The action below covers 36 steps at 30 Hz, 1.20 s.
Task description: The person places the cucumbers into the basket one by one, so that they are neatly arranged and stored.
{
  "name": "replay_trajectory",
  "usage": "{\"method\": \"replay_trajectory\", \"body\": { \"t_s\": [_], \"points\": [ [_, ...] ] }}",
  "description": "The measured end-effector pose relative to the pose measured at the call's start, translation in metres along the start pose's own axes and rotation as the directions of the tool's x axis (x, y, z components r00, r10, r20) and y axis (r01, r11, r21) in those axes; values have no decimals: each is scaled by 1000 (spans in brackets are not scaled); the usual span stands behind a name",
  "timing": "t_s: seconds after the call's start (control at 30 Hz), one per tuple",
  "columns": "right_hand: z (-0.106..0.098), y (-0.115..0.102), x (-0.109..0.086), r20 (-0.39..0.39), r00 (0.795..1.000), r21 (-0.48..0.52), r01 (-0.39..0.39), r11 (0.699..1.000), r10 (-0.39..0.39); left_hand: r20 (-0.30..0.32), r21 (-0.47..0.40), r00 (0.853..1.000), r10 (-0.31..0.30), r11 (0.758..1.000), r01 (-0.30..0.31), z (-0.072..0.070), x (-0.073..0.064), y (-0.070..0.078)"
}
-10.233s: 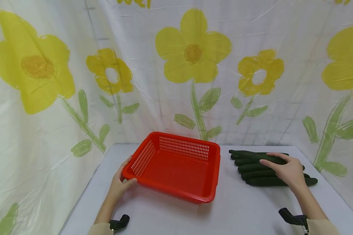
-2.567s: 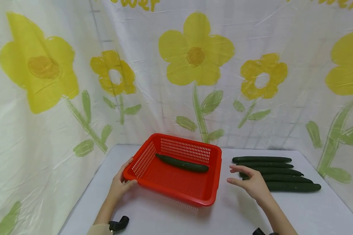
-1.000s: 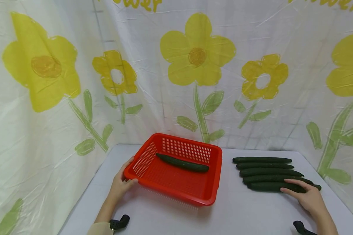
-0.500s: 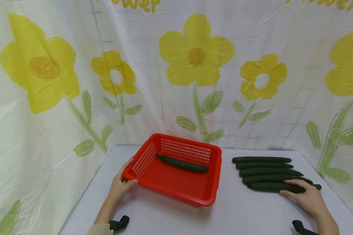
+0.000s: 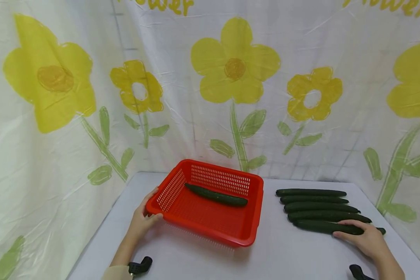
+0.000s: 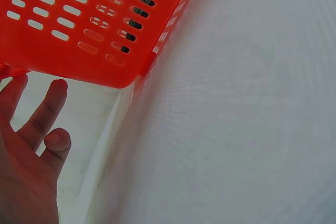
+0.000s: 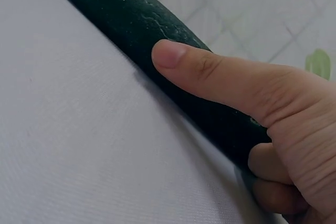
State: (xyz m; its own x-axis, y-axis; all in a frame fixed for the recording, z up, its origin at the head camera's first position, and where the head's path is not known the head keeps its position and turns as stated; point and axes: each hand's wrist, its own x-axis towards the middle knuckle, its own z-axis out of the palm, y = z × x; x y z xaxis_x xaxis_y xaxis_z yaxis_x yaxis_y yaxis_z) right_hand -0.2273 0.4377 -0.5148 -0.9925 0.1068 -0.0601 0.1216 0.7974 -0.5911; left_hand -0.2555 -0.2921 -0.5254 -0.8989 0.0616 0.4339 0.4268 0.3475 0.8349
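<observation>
My right hand [image 5: 365, 238] grips the nearest cucumber [image 5: 322, 226] toward its right end. In the right wrist view the thumb lies along this dark green cucumber [image 7: 126, 19], with other fingers curled at its far side. My left hand [image 5: 141, 221] holds the left near corner of a red plastic basket [image 5: 210, 235], thumb at the rim. The left wrist view has the hand's fingers [image 6: 44, 111] beneath the basket's slotted wall [image 6: 68, 51]. One cucumber [image 5: 217, 195] lies inside the basket along its far side.
Several more cucumbers [image 5: 318, 207] lie side by side at the right of the white table [image 5: 276, 256]. Behind the table hangs a pale curtain [image 5: 182, 128] with painted yellow flowers. Each wrist wears a black camera mount [image 5: 140, 265].
A cucumber the right hand held earlier now lies in the basket. That hand went back right to the nearest cucumber, which has just shifted slightly nearer, off the row. The left hand stayed put.
</observation>
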Motion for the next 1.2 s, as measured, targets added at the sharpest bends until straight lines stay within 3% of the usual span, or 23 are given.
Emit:
{"method": "replay_trajectory", "body": {
  "t_s": [0.7, 0.97, 1.2],
  "points": [
    [4, 3, -4, -31, 999, 182, -23, 983, 29, -1, 4, 1000, -28, 1000, 28, 1, 0, 2],
    [2, -1, -3, -43, 998, 166, -27, 986, 35, 2, -1, 1000, -26, 1000, 26, 1, 0, 0],
    [1, -5, -8, -113, 993, 141, 2, 990, 14, 4, -4, 1000, -24, 1000, 24, 1, 0, 0]
  ]
}}
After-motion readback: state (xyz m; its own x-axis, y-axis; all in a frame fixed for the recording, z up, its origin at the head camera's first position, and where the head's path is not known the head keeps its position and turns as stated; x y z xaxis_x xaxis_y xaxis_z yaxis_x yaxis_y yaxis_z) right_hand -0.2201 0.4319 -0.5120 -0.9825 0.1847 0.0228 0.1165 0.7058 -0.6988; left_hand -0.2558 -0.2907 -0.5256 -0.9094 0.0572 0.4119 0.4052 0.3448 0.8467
